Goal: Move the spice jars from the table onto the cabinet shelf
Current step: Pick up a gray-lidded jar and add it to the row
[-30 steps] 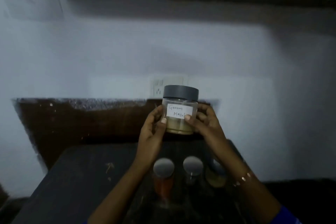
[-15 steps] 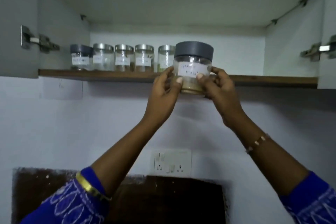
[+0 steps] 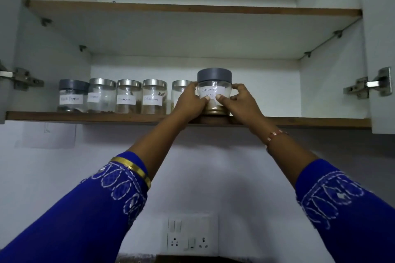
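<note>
Your left hand [image 3: 191,100] and right hand [image 3: 239,100] both grip the garam masala jar [image 3: 214,92], thumbs pressed on its label. It stands upright on the cabinet shelf [image 3: 85,117], just right of the row of five jars [image 3: 119,96].

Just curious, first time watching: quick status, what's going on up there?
Left hand and right hand both grip the garam masala jar. Jar at the cabinet shelf front edge. Silver-lidded jar close beside it.
</note>
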Tool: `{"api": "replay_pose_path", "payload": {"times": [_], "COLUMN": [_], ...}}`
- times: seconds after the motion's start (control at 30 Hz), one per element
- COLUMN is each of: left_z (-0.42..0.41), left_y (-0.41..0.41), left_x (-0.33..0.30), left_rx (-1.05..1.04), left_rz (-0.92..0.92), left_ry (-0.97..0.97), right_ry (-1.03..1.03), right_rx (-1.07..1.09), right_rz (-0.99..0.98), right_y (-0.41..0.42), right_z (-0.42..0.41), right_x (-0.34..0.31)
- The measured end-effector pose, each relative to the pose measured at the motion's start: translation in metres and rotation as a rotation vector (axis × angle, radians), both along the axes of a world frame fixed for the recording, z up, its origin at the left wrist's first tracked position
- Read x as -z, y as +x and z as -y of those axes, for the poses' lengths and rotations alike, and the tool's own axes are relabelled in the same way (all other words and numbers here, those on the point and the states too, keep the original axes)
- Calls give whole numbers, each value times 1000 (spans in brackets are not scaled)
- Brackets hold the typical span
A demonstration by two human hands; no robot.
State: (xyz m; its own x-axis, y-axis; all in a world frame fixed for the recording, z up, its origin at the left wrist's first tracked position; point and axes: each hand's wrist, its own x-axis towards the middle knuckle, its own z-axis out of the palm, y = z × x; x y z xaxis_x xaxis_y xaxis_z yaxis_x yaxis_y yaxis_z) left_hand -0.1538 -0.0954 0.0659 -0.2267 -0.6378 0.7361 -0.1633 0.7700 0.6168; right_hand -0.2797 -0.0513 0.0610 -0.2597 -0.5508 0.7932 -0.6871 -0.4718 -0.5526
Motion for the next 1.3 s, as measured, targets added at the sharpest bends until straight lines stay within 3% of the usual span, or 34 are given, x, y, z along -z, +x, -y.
{"api": "replay_pose_path", "payload": {"times": [0.23,0.37,0.57,0.73,0.9,1.07,1.2,1.3], "left_z": [28,43,48,49,49,33,17,-6], "left_y": [-9,-20,-26,-34,-32,-24,-9,4], "left_x": [-4,-13,-23,-21,-14,17,50,93], "left_rx": [-264,-258,-290,-358,-457,-614,-564,-416], "left_rz": [333,409,659,711,657,541,532,464], "left_ry": [-124,-22,1,7,-59,-379,-516,-483], "right_ry": [84,230,494,602,528,233,200,112], "right_rx": [282,403,385,339,400,587,609,543], "right_rz": [-173,-315,-418,-475,-467,-554,-652,-642], "right_y": [-17,-18,-19,-15,-15,-11,-12,-6], "right_z": [25,33,51,49,46,26,11,-10], "right_x": [2,-5,-22,-25,-17,13,49,97]}}
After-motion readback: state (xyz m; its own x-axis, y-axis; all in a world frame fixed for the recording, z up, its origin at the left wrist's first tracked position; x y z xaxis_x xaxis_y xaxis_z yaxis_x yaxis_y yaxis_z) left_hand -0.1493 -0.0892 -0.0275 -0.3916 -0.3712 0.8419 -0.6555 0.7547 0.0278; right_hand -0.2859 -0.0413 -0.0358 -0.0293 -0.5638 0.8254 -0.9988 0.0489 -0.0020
